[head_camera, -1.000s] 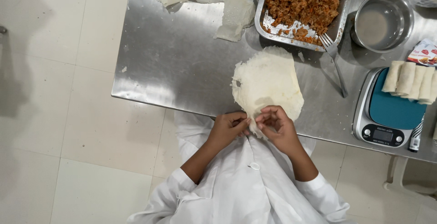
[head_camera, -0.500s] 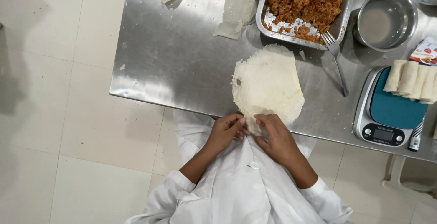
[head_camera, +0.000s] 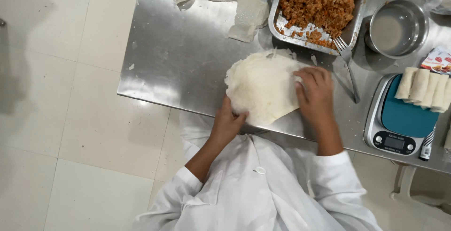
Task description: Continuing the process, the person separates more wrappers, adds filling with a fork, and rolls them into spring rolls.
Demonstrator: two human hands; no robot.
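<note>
Head view: left hand (head_camera: 229, 120) pinches the near edge of the wrapper stack (head_camera: 263, 86) on the steel table (head_camera: 178, 57); right hand (head_camera: 315, 92) lies flat, fingers spread, on its right side. Sheets look thin, limp, tear-prone; best lifted by the edge.

Both hands touch a stack of thin round white pastry sheets (head_camera: 263, 88) on the steel bench (head_camera: 188, 57). The left hand (head_camera: 229, 122) grips its near edge. The right hand (head_camera: 315, 92) lies flat on its right side.
</note>
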